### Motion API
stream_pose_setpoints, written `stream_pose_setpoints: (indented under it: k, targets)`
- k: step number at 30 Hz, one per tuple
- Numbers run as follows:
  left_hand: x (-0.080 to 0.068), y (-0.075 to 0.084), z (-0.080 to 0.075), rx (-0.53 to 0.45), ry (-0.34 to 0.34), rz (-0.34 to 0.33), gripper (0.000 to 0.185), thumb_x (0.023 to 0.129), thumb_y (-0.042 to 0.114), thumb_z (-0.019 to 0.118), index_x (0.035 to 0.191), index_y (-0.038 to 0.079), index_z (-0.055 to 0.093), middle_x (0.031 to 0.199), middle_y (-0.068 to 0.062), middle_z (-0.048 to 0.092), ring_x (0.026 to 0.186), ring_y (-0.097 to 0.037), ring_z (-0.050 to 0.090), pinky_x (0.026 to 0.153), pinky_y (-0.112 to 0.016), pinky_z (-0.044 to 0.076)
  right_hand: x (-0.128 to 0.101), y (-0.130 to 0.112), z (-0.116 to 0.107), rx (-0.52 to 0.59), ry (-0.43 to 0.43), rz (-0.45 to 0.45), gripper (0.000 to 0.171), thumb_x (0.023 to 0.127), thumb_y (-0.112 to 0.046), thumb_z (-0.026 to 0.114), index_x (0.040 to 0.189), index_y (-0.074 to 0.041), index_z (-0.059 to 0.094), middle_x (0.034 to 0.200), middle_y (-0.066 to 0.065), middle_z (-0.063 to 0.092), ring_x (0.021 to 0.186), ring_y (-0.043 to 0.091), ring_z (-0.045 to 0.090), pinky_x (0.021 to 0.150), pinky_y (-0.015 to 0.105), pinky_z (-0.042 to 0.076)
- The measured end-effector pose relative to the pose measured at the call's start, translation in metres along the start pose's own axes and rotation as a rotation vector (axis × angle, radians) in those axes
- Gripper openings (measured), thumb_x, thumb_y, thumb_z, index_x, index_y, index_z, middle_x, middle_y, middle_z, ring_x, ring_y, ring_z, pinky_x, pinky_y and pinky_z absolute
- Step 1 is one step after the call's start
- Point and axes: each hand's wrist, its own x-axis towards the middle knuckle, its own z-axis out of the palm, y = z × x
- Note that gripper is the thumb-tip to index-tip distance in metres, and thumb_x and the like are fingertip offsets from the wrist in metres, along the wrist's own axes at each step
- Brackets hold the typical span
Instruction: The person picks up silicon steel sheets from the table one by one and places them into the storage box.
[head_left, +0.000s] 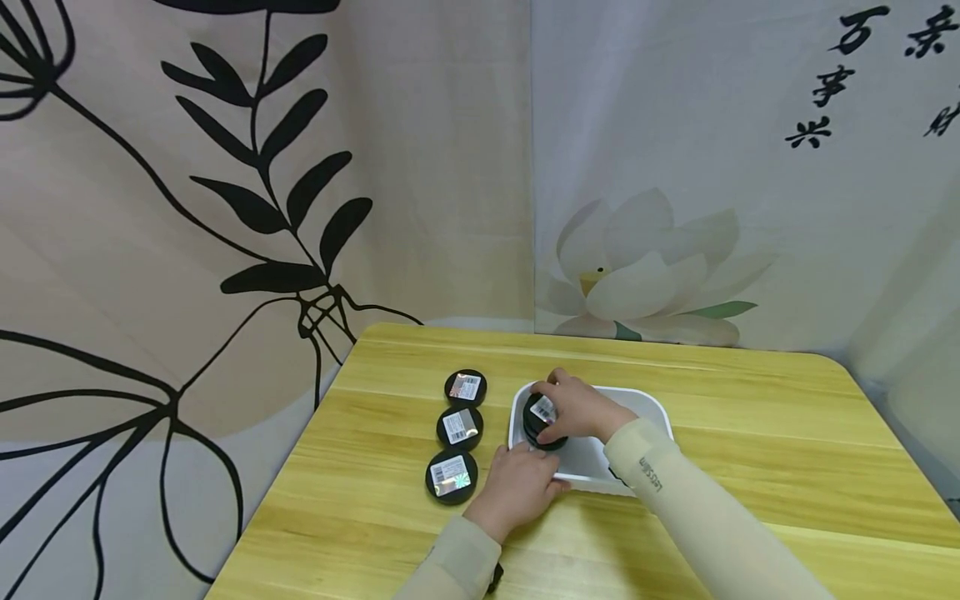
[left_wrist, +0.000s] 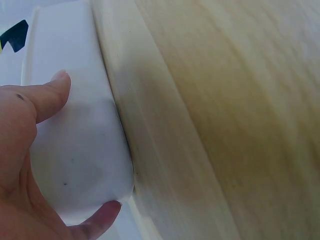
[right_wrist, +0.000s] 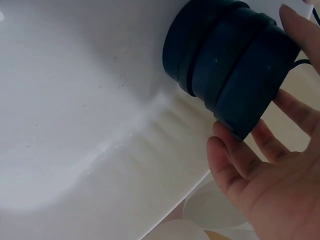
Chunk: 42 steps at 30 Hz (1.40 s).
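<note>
A white rectangular plastic tray (head_left: 592, 467) sits on the wooden table. My left hand (head_left: 517, 483) grips its near left corner, thumb on the long wall and fingers round the short end; in the left wrist view that thumb (left_wrist: 52, 95) lies on the tray's outer wall. Inside, at the left end, stands a stack of black round tins (right_wrist: 215, 60), the upper one carrying a barcode label (head_left: 543, 409). My right hand (head_left: 581, 407) holds the top tin by its edge, thumb and fingers on opposite sides.
Left of the tray, three more black round tins with labels stand in a line: a far one (head_left: 465, 388), a middle one (head_left: 460, 428) and a near one (head_left: 452, 477). The wooden table (head_left: 750, 433) backs onto a printed curtain (head_left: 450, 167).
</note>
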Motion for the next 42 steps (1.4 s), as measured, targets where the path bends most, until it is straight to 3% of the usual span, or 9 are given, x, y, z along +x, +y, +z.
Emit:
stream_pose_setpoints:
  k: [24, 31, 36, 42]
  targets:
    - [0.000, 0.001, -0.003, -0.005, 0.008, 0.000, 0.033, 0.095, 0.056, 0.059, 0.090, 0.025, 0.066, 0.105, 0.010, 0.074, 0.090, -0.017, 0.062, 0.079, -0.044, 0.048, 0.001, 0.001, 0.000, -0.121, 0.009, 0.027, 0.081, 0.075, -0.043, 0.088, 0.144, -0.020, 0.053, 0.137, 0.016, 0.049, 0.110, 0.033, 0.057, 0.095, 0.053, 0.049]
    - [-0.001, 0.001, -0.002, -0.003, 0.012, -0.001, 0.033, 0.096, 0.057, 0.058, 0.089, 0.025, 0.066, 0.106, 0.010, 0.075, 0.093, -0.018, 0.062, 0.081, -0.046, 0.049, -0.003, 0.002, -0.003, -0.063, -0.028, 0.039, 0.067, 0.090, -0.043, 0.075, 0.148, -0.021, 0.050, 0.149, 0.022, 0.043, 0.126, 0.041, 0.054, 0.100, 0.056, 0.049]
    - [0.001, 0.000, -0.001, -0.009, 0.017, 0.001, 0.034, 0.095, 0.057, 0.059, 0.088, 0.025, 0.065, 0.107, 0.009, 0.075, 0.092, -0.018, 0.061, 0.082, -0.048, 0.049, -0.004, 0.004, -0.004, -0.072, -0.020, -0.004, 0.052, 0.098, -0.029, 0.065, 0.147, -0.018, 0.051, 0.146, 0.024, 0.045, 0.122, 0.040, 0.057, 0.099, 0.056, 0.049]
    - [0.000, -0.001, 0.001, -0.015, 0.013, 0.001, 0.034, 0.096, 0.058, 0.058, 0.085, 0.025, 0.063, 0.108, 0.011, 0.075, 0.091, -0.018, 0.061, 0.081, -0.047, 0.048, -0.008, 0.002, -0.007, -0.068, -0.029, -0.062, 0.049, 0.097, -0.005, 0.059, 0.146, -0.012, 0.053, 0.141, 0.026, 0.049, 0.116, 0.037, 0.060, 0.097, 0.053, 0.051]
